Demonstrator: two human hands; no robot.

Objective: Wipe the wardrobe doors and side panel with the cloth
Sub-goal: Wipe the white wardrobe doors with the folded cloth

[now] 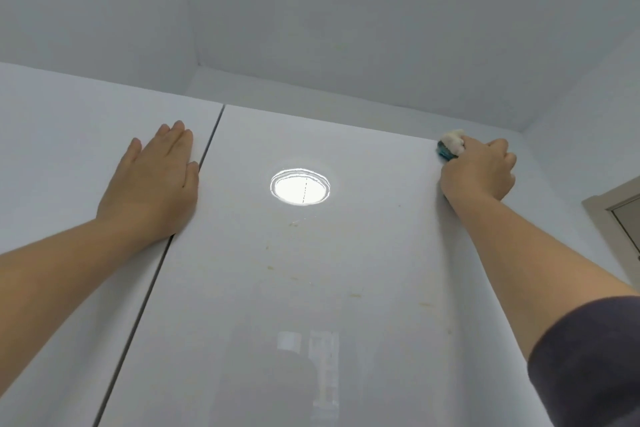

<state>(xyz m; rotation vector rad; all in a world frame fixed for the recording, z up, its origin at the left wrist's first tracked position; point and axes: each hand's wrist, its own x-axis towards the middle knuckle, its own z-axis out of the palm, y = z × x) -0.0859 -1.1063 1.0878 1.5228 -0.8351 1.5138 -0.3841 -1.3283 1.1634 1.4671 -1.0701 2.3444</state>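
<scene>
Dark sleeve (588, 364), right hand (481, 170) gripping cloth (450, 144) at top corner of right door (277, 288), left hand (156, 184) flat on left door (69, 149)

The right door (294, 288) is a flat, bare face between the two arms, open to a sweep from the seam (152, 288) across to its right edge. The left grip (156, 184) lies flat on the left door (69, 149), just beside the seam, and its forearm covers the seam lower down. The right grip (479, 168), with the cloth (450, 144), fills the right door's top right corner; its forearm runs along that edge. Above the doors' top edge there is open space up to the ceiling (346, 10). Right of the wardrobe stand a wall (571, 149) and a door frame (609, 218).
</scene>
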